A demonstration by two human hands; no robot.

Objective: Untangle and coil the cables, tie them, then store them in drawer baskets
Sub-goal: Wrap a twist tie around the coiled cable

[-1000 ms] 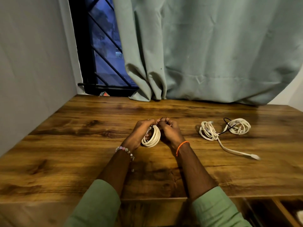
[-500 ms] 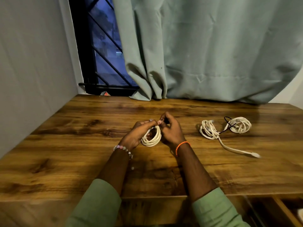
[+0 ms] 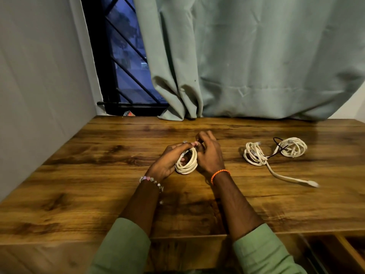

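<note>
A pale green curtain (image 3: 256, 60) hangs across most of the back, its hem bunched on the far edge of the table (image 3: 83, 194). Left of it a dark window (image 3: 126, 62) with slanted bars shows blue dusk, and a plain grey wall (image 3: 39, 86) runs along the table's left edge. The table is a wide slab of dark-grained wood filling the lower half of the view; at its near right corner an open wooden compartment (image 3: 335, 252) is partly visible below the edge.

Two forearms in light green sleeves (image 3: 122, 248) reach from the near edge to the middle of the table. The left hand (image 3: 167, 163) holds a white coiled cable (image 3: 187, 163) from the left, fingers curled round the top of the loop, thumb inside it. The right hand (image 3: 209, 155) closes against the coil's right side, its fingertips pinching something small at the top of the loop; what it is cannot be made out. The coil stands on edge, its lower rim on the wood.

Toward the right edge lie two more white cables, apart from the hands: a loose bundle (image 3: 254, 154) with a tail running toward the near right and ending in a plug (image 3: 312, 183), and just beyond it a rounder bundle (image 3: 292, 147) with a thin black tie (image 3: 277, 149) leading between them.

A beaded bracelet (image 3: 151, 179) is on the left wrist, an orange thread (image 3: 220, 174) on the right.
</note>
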